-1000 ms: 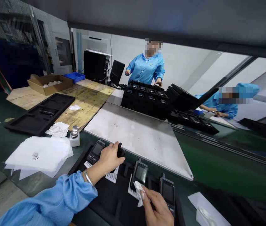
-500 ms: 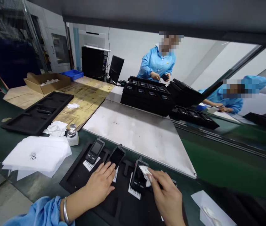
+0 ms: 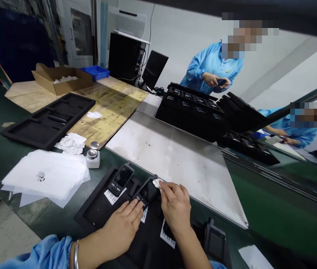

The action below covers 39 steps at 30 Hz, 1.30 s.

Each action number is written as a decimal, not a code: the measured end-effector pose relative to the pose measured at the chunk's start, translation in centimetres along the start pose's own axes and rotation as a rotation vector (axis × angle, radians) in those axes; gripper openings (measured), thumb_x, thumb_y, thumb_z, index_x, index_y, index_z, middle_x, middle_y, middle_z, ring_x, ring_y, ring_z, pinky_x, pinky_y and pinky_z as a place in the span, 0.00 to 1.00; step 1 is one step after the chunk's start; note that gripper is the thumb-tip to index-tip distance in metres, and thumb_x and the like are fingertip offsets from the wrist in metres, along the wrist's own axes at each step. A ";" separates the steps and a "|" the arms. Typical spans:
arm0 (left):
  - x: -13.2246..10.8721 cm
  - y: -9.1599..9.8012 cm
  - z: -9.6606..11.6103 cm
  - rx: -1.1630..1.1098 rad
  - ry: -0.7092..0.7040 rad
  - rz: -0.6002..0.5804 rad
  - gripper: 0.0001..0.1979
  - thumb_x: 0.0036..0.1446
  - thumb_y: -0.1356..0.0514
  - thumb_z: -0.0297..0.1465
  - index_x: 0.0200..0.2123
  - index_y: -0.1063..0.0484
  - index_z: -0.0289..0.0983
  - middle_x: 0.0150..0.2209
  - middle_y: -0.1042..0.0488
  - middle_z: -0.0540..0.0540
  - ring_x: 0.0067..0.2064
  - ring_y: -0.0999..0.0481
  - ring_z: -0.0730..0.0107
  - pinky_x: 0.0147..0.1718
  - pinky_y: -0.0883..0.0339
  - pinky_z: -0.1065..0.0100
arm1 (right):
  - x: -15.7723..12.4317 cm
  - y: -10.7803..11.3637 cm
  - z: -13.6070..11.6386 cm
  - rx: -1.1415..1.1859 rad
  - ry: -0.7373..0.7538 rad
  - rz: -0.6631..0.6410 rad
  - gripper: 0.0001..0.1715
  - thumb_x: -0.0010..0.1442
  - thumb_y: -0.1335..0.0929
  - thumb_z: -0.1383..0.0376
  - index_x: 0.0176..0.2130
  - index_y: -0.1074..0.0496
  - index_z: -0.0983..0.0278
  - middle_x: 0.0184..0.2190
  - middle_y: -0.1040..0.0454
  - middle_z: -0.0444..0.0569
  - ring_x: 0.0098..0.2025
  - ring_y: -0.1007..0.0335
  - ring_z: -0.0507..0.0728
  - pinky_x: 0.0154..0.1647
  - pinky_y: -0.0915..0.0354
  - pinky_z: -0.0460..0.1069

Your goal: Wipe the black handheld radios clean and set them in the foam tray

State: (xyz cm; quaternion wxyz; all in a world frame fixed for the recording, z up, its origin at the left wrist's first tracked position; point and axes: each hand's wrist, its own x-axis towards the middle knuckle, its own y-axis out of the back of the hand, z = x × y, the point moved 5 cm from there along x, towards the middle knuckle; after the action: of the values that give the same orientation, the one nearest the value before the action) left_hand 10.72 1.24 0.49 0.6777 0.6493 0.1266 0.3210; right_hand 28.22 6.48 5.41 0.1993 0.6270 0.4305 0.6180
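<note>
At the near edge of the table [image 3: 259,201], the right hand [image 3: 175,205] pinches a small white wipe [image 3: 157,183] in its fingers against a black handheld device [image 3: 146,193], which the left hand [image 3: 121,226] steadies with flat, open fingers, while neighbouring black handsets [image 3: 120,179] lie untouched.

The left arm wears a light blue sleeve [image 3: 43,254] and a silver bangle [image 3: 75,256]. The left hand [image 3: 123,226] and right hand [image 3: 175,205] are bare.

This is an electronics factory assembly line: a long green conveyor belt [image 3: 273,209] runs past a steel work plate [image 3: 175,160], black foam trays [image 3: 96,209] hold identical handheld devices [image 3: 120,179], loaded tray stacks [image 3: 192,116] crowd the plate's far edge, and co-workers in blue smocks [image 3: 211,63] stand alongside.
</note>
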 end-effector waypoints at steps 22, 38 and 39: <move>-0.6 -1.5 0.1 -0.149 0.017 -0.010 0.24 0.67 0.53 0.30 0.62 0.38 0.24 0.65 0.40 0.33 0.66 0.42 0.51 0.56 0.37 0.57 | 0.0 -1.9 -4.6 -0.204 0.077 -0.072 0.13 0.66 0.38 0.67 0.42 0.24 0.60 0.33 0.25 0.47 0.37 0.34 0.58 0.58 0.52 0.65; -5.0 -1.3 -5.6 -0.141 0.299 0.170 0.33 0.64 0.46 0.47 0.64 0.39 0.31 0.65 0.39 0.35 0.65 0.40 0.50 0.62 0.46 0.52 | 10.8 -5.1 -13.2 0.351 0.076 -0.024 0.18 0.67 0.37 0.54 0.38 0.22 0.60 0.34 0.22 0.48 0.37 0.29 0.58 0.51 0.44 0.57; -5.4 -1.4 -6.1 -0.150 0.307 0.154 0.34 0.63 0.47 0.49 0.64 0.40 0.31 0.65 0.40 0.35 0.65 0.41 0.50 0.63 0.46 0.52 | 11.7 -6.2 -14.6 0.338 0.082 -0.039 0.18 0.67 0.37 0.55 0.38 0.22 0.59 0.34 0.22 0.48 0.37 0.29 0.58 0.53 0.46 0.58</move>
State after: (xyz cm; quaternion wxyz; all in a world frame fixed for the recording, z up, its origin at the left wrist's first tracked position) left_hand 3.39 2.98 -2.93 0.6705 0.5482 0.1543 0.4756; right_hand 11.01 14.95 9.92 0.0853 0.6172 0.5481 0.5581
